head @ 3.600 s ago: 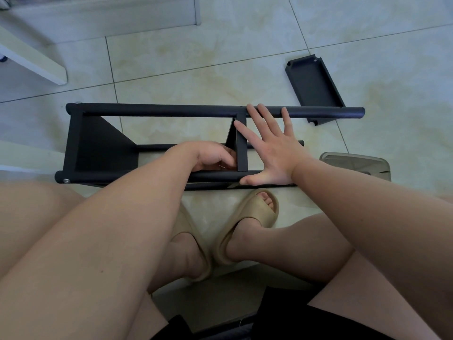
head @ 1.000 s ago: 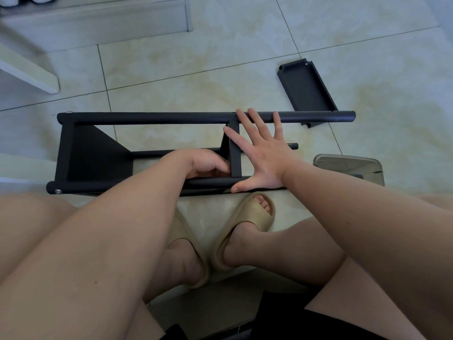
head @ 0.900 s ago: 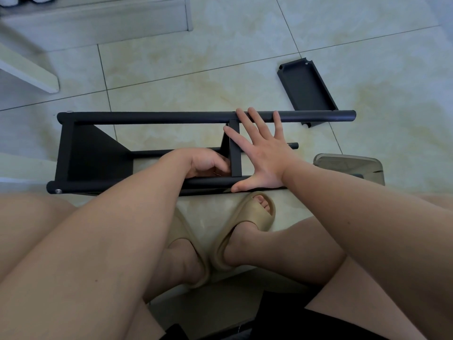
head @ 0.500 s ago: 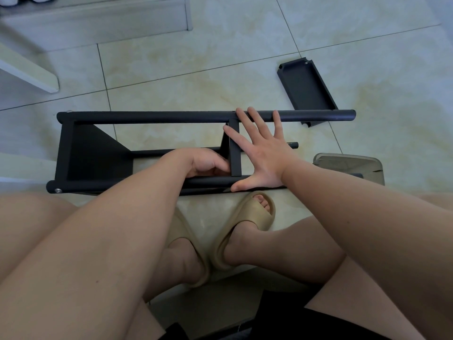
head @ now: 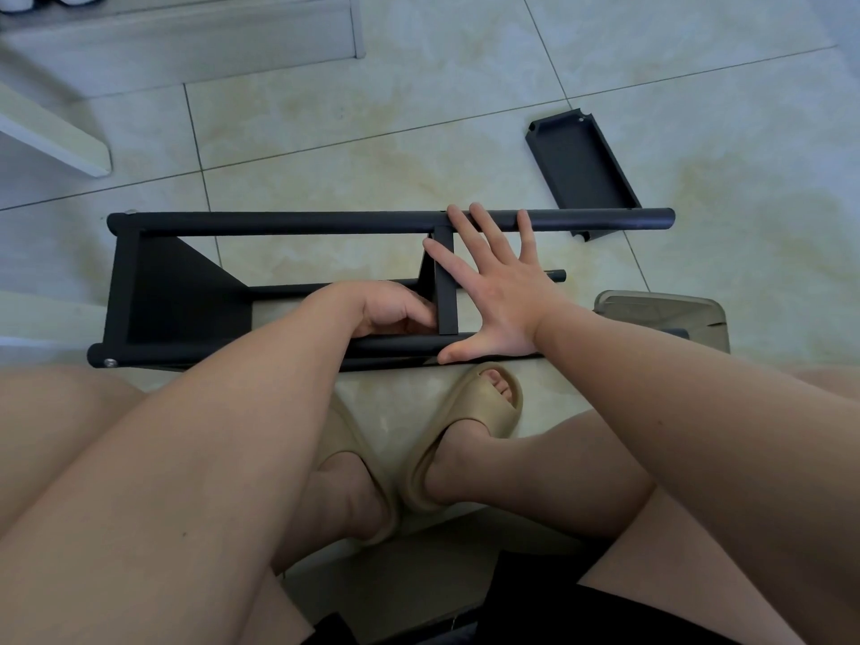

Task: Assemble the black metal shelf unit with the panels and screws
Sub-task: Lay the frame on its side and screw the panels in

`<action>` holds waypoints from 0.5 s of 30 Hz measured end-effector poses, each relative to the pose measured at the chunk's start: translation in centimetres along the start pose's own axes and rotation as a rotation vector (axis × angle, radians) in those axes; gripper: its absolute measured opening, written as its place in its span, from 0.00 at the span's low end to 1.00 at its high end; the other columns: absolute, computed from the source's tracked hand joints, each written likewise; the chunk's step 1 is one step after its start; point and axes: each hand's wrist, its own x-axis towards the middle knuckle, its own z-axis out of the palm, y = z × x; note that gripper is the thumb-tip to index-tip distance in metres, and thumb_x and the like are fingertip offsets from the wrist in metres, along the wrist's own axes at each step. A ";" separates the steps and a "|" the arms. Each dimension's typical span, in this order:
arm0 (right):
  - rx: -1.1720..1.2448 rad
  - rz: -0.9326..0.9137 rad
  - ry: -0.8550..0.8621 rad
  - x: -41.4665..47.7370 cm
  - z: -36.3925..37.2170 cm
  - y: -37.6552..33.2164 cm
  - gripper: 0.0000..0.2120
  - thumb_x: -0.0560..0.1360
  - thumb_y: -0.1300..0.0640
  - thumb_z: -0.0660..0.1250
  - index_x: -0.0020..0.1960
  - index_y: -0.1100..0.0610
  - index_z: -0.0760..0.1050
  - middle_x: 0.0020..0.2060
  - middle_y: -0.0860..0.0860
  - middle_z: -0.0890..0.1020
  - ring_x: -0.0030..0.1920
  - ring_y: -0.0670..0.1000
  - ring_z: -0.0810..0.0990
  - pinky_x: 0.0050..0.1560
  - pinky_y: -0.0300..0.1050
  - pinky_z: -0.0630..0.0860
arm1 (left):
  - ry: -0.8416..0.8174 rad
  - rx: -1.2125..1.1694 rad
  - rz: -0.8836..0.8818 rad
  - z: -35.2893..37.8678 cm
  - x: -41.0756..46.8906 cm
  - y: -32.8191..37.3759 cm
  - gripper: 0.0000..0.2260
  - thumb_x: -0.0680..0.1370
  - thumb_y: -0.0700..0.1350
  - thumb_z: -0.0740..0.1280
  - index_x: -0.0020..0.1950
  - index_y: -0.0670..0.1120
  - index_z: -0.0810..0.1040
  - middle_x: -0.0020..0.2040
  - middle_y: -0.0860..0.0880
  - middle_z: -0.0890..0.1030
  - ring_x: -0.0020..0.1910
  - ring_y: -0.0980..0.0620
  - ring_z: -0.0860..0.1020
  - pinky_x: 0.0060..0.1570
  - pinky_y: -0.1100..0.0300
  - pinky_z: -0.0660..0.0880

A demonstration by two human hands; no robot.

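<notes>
**A:** Head view, looking down past bare knees. Where is the shelf unit?

**B:** The black shelf unit (head: 122, 290) lies on its side on the tiled floor (head: 419, 109), just beyond the person's feet in tan sandals (head: 470, 425). Its long rails run left to right. An end panel (head: 186, 300) closes the left end. A screw head (head: 110, 363) shows at the left tip of the near rail (head: 186, 352).

**A:** And the middle?

**B:** The middle panel (head: 444, 290) stands edge-up between the far rail (head: 279, 223) and the near rail, roughly halfway along.

**A:** What is the right hand doing?

**B:** The right hand (head: 498, 290) is flat, with its fingers straight and spread. The fingertips lie over the far rail, the forefinger touches the middle panel's upper edge, and the thumb rests along the near rail. It presses rather than grips.

**A:** The left hand?

**B:** The left hand (head: 395, 309) sits inside the frame, just left of the middle panel and touching it. Its fingers are curled under toward the near rail. I cannot tell whether they hold anything, because the palm side is hidden.

**A:** Any loose parts?

**B:** One loose panel (head: 579, 165) lies flat on the floor beyond the right end of the far rail, and its near corner passes under that rail. A greyish translucent container (head: 661, 309) sits at the right, near the right forearm. A white furniture edge (head: 56, 142) is at the upper left, well apart from the frame.
</notes>
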 end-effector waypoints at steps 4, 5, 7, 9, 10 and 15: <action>0.005 0.001 0.007 0.0 0.1 0.0 0.61 0.61 0.13 0.50 0.83 0.46 0.41 0.82 0.57 0.38 0.81 0.61 0.36 0.73 0.77 0.38 | 0.006 -0.031 -0.021 0.0 -0.1 0.2 0.14 0.78 0.37 0.62 0.62 0.40 0.81 0.50 0.44 0.82 0.49 0.47 0.80 0.57 0.53 0.76; 0.003 0.002 0.009 0.0 0.2 0.0 0.61 0.60 0.13 0.50 0.83 0.46 0.41 0.82 0.57 0.39 0.81 0.61 0.36 0.73 0.77 0.38 | 0.012 -0.016 -0.035 0.1 -0.2 0.4 0.13 0.78 0.38 0.63 0.59 0.41 0.82 0.48 0.45 0.82 0.47 0.48 0.80 0.53 0.55 0.77; 0.002 0.000 0.013 0.1 0.3 0.0 0.61 0.60 0.13 0.49 0.83 0.46 0.41 0.82 0.57 0.39 0.81 0.61 0.36 0.73 0.77 0.38 | 0.006 0.021 -0.074 0.1 -0.3 0.5 0.09 0.78 0.42 0.65 0.53 0.43 0.84 0.48 0.44 0.82 0.47 0.46 0.79 0.53 0.53 0.76; 0.005 -0.002 0.017 0.1 0.3 0.0 0.61 0.60 0.13 0.48 0.83 0.46 0.42 0.82 0.57 0.39 0.81 0.61 0.37 0.73 0.76 0.38 | 0.001 0.054 -0.086 0.2 -0.3 0.4 0.07 0.77 0.43 0.67 0.49 0.44 0.84 0.49 0.42 0.82 0.49 0.44 0.79 0.57 0.49 0.76; 0.006 -0.003 0.019 0.1 0.4 0.0 0.61 0.60 0.13 0.48 0.83 0.46 0.42 0.82 0.57 0.39 0.81 0.61 0.37 0.73 0.76 0.38 | 0.004 0.056 -0.072 0.2 -0.2 0.3 0.06 0.77 0.42 0.67 0.48 0.45 0.85 0.48 0.42 0.83 0.48 0.44 0.80 0.57 0.50 0.75; 0.001 -0.005 0.021 0.1 0.4 0.1 0.61 0.60 0.12 0.45 0.83 0.46 0.40 0.82 0.57 0.39 0.81 0.61 0.37 0.73 0.76 0.38 | -0.032 0.005 -0.020 0.0 -0.2 0.2 0.10 0.78 0.37 0.64 0.51 0.46 0.84 0.50 0.46 0.85 0.48 0.49 0.83 0.53 0.57 0.78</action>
